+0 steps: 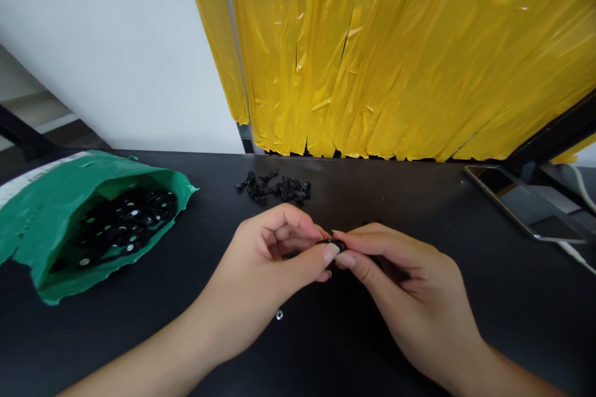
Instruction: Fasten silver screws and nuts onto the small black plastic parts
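Observation:
Between my two hands, over the black table, is a small black part (333, 242) whose exact kind I cannot make out. My left hand (284, 254) pinches it between thumb and fingers. From the other side, my right hand (395, 267) grips the same part with thumb and forefinger, and the fingertips nearly meet. Fingers cover most of the part. Below my left hand, a small shiny ring-like piece (279, 315) lies on the table. Beyond the hands sits a little pile of black parts (274, 187).
An open green bag (112, 167) on the left holds many black pieces with shiny round spots. On the right lies a phone-like device (521, 201) with a white cable (575, 254). Yellow plastic sheeting (372, 62) and a white panel (125, 49) stand behind the black table (209, 335).

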A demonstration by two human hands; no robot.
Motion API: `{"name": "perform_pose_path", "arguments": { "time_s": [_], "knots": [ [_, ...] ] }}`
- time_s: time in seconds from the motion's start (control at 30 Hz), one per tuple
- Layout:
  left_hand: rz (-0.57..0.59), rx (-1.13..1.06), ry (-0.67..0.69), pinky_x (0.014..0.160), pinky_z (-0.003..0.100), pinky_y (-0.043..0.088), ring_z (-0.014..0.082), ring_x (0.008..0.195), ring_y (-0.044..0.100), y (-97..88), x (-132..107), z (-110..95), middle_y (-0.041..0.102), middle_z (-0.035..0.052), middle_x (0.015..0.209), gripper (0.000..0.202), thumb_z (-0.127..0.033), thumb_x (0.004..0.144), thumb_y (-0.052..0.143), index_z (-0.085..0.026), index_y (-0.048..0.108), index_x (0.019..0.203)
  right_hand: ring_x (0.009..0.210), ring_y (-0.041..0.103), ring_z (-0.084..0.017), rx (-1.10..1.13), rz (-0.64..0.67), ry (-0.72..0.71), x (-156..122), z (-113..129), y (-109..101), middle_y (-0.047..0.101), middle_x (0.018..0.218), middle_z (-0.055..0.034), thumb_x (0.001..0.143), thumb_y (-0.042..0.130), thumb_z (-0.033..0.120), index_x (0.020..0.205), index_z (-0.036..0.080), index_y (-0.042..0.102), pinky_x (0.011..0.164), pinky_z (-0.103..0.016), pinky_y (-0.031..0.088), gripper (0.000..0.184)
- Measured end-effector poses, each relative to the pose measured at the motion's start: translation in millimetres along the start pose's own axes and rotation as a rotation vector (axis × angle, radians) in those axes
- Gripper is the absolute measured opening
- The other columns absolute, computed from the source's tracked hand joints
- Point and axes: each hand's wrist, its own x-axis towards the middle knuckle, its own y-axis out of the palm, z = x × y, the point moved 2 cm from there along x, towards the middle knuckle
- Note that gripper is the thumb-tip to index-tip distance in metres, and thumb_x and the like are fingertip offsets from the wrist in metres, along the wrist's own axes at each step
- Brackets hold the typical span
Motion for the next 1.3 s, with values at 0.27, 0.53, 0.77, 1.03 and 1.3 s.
{"name": "perform_pose_path", "arguments": {
  "time_s": [0.27,0.53,0.77,1.03,1.3],
  "knots": [
    [0.106,-0.184,-0.231,0.063,0.019,0.066,0.0099,0.077,0.068,-1.4,-3,0,0.072,0.0013,0.082,0.018,-0.023,0.086,0.088,-0.016,0.071,0.091,0.089,0.075,-0.009,0.024,0.005,-0.074,-3,0,1,0.079,0.098,0.0037,0.097,0.073,0.012,0.107,0.028,0.079,0.079,-0.018,0.061,0.020],
    [0.035,0.070,0.106,0.058,0.010,0.059,0.0049,0.065,0.067,5.6,-5,-2,0.078,-0.0027,0.081,0.009,-0.020,0.086,0.086,-0.020,0.077,0.084,0.079,0.075,-0.007,0.048,-0.076,0.094,-4,4,6,0.079,0.088,0.0064,0.098,0.073,0.024,0.097,0.031,0.079,0.073,-0.013,0.059,0.010],
    [-0.042,0.499,0.489,0.066,0.013,0.064,0.0070,0.071,0.076,9.3,-13,-6,0.083,-0.0069,0.101,0.022,-0.010,0.091,0.074,-0.030,0.084,0.092,0.075,0.076,-0.005,0.138,-0.137,0.232,-3,5,7,0.081,0.082,0.0075,0.094,0.077,0.025,0.091,0.032,0.083,0.072,-0.007,0.058,0.010],
    [-0.136,0.885,0.736,0.064,0.007,0.056,0.0037,0.067,0.076,4.7,-15,-4,0.083,-0.0111,0.084,0.018,-0.011,0.085,0.081,-0.025,0.077,0.095,0.073,0.074,-0.006,0.201,-0.126,0.287,-1,3,8,0.081,0.080,0.0043,0.096,0.077,0.031,0.094,0.034,0.087,0.072,-0.006,0.058,0.010],
    [-0.246,1.115,0.882,0.065,0.017,0.062,0.0115,0.065,0.079,6.4,-18,-7,0.084,-0.0065,0.086,0.019,-0.013,0.085,0.077,-0.025,0.074,0.098,0.078,0.077,-0.010,0.321,-0.136,0.348,-3,3,15,0.080,0.081,0.0026,0.090,0.083,0.030,0.098,0.030,0.084,0.074,-0.012,0.062,0.008]
  ]
}}
